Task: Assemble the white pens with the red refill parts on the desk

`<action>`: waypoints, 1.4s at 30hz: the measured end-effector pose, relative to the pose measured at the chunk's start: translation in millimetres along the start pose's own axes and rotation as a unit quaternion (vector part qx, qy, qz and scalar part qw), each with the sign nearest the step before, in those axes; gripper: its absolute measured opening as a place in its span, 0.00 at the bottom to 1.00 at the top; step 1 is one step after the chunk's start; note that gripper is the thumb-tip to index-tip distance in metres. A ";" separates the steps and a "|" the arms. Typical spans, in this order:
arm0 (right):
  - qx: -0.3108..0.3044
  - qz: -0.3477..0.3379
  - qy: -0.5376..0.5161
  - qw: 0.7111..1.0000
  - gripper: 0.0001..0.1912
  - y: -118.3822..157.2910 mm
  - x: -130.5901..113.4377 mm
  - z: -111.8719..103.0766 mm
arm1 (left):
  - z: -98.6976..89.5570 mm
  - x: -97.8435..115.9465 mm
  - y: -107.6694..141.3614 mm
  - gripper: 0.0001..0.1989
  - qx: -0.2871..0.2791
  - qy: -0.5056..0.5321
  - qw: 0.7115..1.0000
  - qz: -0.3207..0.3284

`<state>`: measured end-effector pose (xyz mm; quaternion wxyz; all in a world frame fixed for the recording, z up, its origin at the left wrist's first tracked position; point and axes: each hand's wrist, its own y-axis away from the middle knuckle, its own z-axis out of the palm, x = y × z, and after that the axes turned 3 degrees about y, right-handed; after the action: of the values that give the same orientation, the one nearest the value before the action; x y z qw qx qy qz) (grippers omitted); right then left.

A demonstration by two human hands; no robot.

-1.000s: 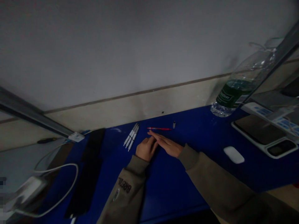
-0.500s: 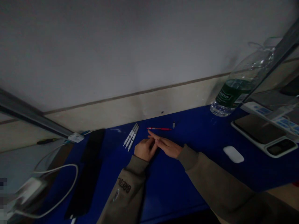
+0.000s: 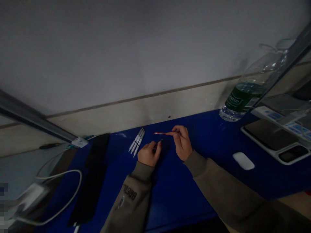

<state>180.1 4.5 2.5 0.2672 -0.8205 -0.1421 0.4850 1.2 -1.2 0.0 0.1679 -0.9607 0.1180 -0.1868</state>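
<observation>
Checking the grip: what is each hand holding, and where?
The right hand pinches the red pen near its right end. The left hand holds a thin dark piece by its lower end; what it is is unclear.

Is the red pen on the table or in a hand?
In a hand: the right hand pinches the red pen between its fingers.

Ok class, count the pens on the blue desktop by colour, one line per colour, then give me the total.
White pens: 3
Red pen: 1
Total: 4
</observation>
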 end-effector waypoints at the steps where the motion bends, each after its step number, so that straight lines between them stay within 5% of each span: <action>1: 0.029 0.011 0.026 0.999 0.24 -0.9 -0.4 -0.8 | 0.1 -0.1 0.1 0.21 0.001 0.003 1.000 0.001; 6: 0.089 0.100 0.078 0.988 0.27 -3.9 2.4 3.7 | -0.2 0.2 0.2 0.21 0.004 0.010 1.000 0.004; 13: -0.040 0.202 0.058 0.977 0.24 -5.9 21.9 14.9 | 0.1 0.6 -0.1 0.20 0.002 0.013 1.000 0.000; 24: 0.001 0.113 -0.080 0.990 0.10 -4.5 32.8 16.3 | 2.1 -1.1 0.2 0.21 -0.008 0.001 1.000 0.007; 29: -0.006 0.147 -0.234 0.961 0.25 -3.7 28.8 20.8 | 1.6 0.2 0.1 0.21 -0.027 -0.011 1.000 0.009; 34: -0.053 0.195 -0.348 0.915 0.13 -5.9 25.9 23.9 | 1.4 0.5 -0.4 0.22 -0.032 -0.031 0.999 0.005; 42: -0.086 0.246 -0.413 0.873 0.16 -7.5 15.1 19.1 | 1.0 0.9 -0.2 0.22 -0.051 -0.028 0.998 0.011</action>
<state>171.0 23.8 -11.4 -0.0150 -0.5738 -0.0738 0.8155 2.5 -0.9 -0.5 0.1241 -0.9715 0.1333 -0.1519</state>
